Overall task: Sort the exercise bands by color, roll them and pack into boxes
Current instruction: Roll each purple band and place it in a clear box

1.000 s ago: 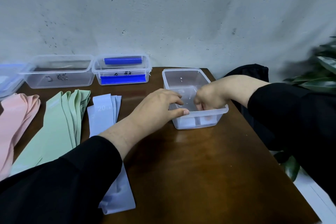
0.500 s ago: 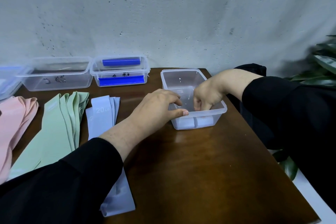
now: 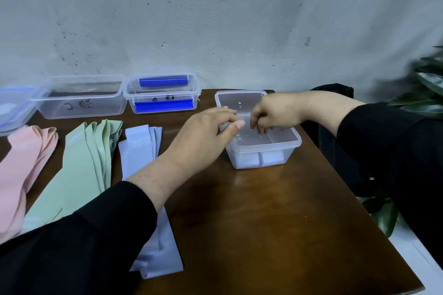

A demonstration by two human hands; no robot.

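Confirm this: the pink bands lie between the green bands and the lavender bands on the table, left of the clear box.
Wrong. The head view shows the green bands in the middle, between the pink bands and the lavender bands, all left of the clear box.

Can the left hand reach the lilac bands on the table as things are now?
Probably yes. The left hand rests at the clear box, and the lilac bands lie uncovered just beside its forearm, with nothing standing between them.
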